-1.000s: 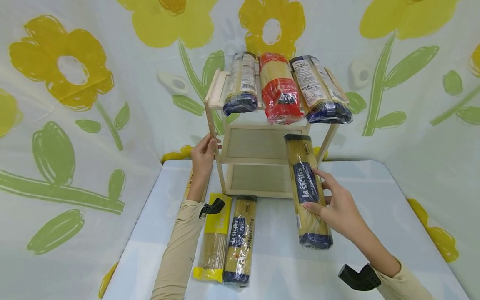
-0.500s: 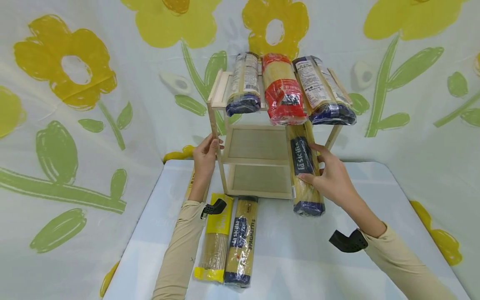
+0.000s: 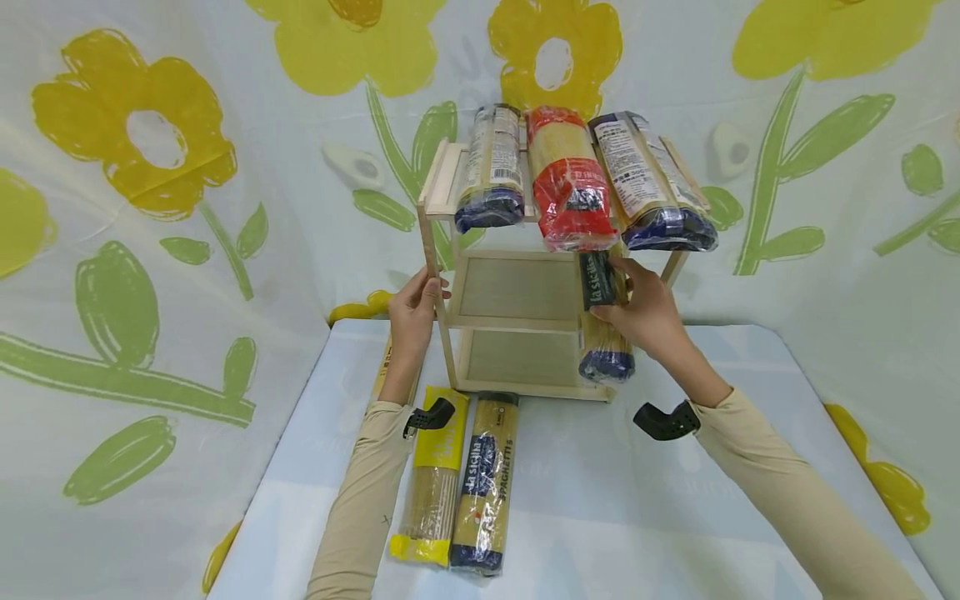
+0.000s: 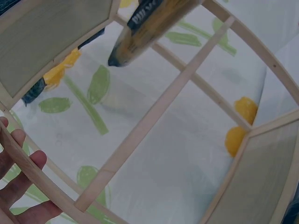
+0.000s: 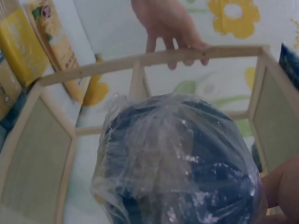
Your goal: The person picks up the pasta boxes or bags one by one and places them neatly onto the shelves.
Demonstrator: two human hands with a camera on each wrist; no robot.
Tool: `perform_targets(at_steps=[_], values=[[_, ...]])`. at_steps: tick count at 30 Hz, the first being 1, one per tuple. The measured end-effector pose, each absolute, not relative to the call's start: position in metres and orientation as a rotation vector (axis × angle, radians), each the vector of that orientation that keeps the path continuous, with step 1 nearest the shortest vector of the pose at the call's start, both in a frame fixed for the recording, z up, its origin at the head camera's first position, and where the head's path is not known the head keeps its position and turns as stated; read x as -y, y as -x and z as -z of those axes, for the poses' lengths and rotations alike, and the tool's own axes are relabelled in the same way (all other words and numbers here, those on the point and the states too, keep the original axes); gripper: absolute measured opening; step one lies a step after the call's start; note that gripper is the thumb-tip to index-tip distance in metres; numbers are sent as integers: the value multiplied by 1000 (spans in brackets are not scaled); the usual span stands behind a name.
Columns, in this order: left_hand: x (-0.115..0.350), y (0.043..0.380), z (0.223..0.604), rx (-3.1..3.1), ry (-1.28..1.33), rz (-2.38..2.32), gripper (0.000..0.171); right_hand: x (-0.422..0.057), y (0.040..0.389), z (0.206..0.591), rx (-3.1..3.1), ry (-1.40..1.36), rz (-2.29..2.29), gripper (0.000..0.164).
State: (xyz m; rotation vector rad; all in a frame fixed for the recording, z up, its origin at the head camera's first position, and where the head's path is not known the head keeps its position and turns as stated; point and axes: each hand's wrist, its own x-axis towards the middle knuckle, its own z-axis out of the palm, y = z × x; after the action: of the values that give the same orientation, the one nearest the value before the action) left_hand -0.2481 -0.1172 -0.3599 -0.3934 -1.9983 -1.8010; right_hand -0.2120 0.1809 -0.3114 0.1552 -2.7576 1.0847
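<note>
My right hand point(image 3: 643, 312) grips a pack of spaghetti point(image 3: 604, 337) with a dark blue label, its far end under the top shelf of a wooden rack point(image 3: 450, 354). In the right wrist view the blue wrapped end of that spaghetti pack point(image 5: 173, 158) fills the middle. My left hand point(image 3: 412, 317) holds the rack's left front post, fingers curled round the wood in the left wrist view. On the top shelf lie two blue-ended pasta packs point(image 3: 491, 171) point(image 3: 651, 183) with a red pasta pack point(image 3: 568, 183) between them.
A yellow noodle pack point(image 3: 431, 475) and another spaghetti pack point(image 3: 486, 483) lie side by side on the table point(image 3: 585, 500), in front of the rack. Another long pack point(image 3: 384, 367) lies partly behind my left arm. A flower-patterned cloth point(image 3: 285, 125) hangs behind.
My right hand has moved forward and up, carrying the spaghetti pack from in front of the rack to partly beneath its top shelf. My left hand keeps its hold on the post.
</note>
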Motion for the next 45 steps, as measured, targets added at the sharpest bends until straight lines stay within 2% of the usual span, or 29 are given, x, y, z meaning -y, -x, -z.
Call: perform_targets(at_steps=[12,21,26,33,41,45], values=[[119,266,382,1988,356,1838,31,-183,249,334,2768,-108,-912,53],[125,268,386,1953,325,1846,34,-166,254,331,3025,-129,-447,38],[123,260,377,1970,349,1889,34,-165,245,330,3051,-115,-445,40],[121,249,363,2000,337,1877,34,-157,224,315,3049,-176,-634,53],[118,249,362,2000,353,1863,33,-147,184,310,2884,-391,-809,47],[117,249,362,2003,360,1855,33,-140,165,316,2844,-396,-870,49]])
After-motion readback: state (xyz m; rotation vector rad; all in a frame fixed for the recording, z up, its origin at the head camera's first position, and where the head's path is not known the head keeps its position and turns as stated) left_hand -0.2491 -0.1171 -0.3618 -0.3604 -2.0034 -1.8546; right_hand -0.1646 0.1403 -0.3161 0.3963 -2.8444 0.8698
